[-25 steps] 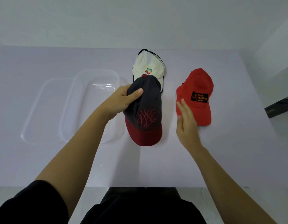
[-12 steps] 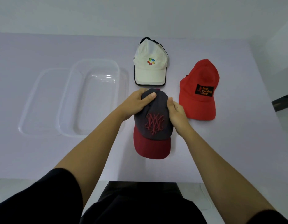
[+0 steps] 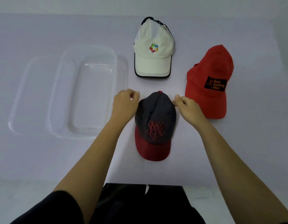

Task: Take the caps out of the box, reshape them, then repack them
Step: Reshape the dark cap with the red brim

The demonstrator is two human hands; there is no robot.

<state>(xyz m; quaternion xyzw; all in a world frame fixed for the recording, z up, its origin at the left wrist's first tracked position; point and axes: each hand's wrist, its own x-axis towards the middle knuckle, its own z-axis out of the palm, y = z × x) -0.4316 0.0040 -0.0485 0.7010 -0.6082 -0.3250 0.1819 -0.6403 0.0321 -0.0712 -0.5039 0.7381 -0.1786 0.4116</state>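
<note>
A dark grey cap (image 3: 156,117) with a dark red brim and red embroidery lies on the table, brim toward me. My left hand (image 3: 125,103) rests against its left side with the fingers curled in. My right hand (image 3: 187,105) sits by its right side, fingertips pinched together at the crown's edge. Neither hand clearly grips the fabric. A white cap (image 3: 153,50) with a coloured logo lies further back. To the right lies a red cap (image 3: 209,78) with a black patch. The clear plastic box (image 3: 59,101) stands at the left with nothing in it.
The box's clear lid (image 3: 22,88) lies under or beside the box on its left. The white table (image 3: 253,143) ends near my body; my black clothing (image 3: 140,206) shows below its front edge.
The dark cap was set down on the table in front of the white cap. Both hands pressed on its crown, then slid apart to its two sides.
</note>
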